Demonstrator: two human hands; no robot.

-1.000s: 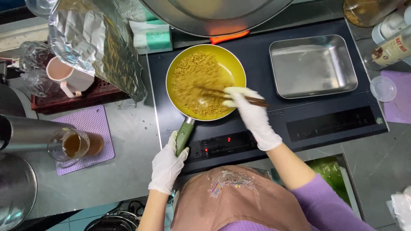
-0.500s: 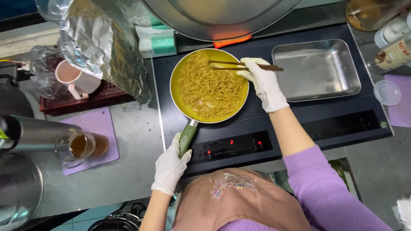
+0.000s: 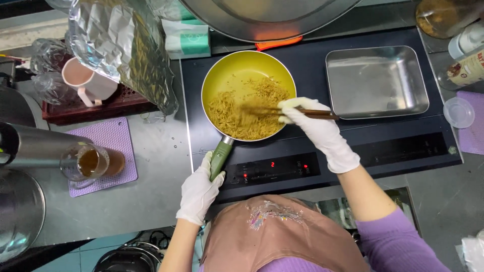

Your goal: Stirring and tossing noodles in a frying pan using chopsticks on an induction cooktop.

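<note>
A yellow pan (image 3: 237,70) of thin noodles (image 3: 237,118) sits on a black induction hob (image 3: 393,146). My left hand (image 3: 199,189), in a white glove, grips the pan's green handle (image 3: 219,158). My right hand (image 3: 315,128), also gloved, holds brown chopsticks (image 3: 317,114) whose tips reach into the noodles and look blurred. The noodles lie mostly in the near half of the pan, with bare yellow bottom at the far side.
An empty steel tray (image 3: 375,83) rests on the hob to the right. A large metal lid or wok (image 3: 267,17) sits behind the pan. Left of the hob are crumpled foil (image 3: 121,45), a pink mug (image 3: 85,80), a glass of brown liquid (image 3: 96,163) on a purple mat, and a steel flask (image 3: 30,146).
My right hand swept the chopsticks from the pan's near side to its far rim and back to the right middle. The noodles have bunched toward the near side. My left hand stays on the handle.
</note>
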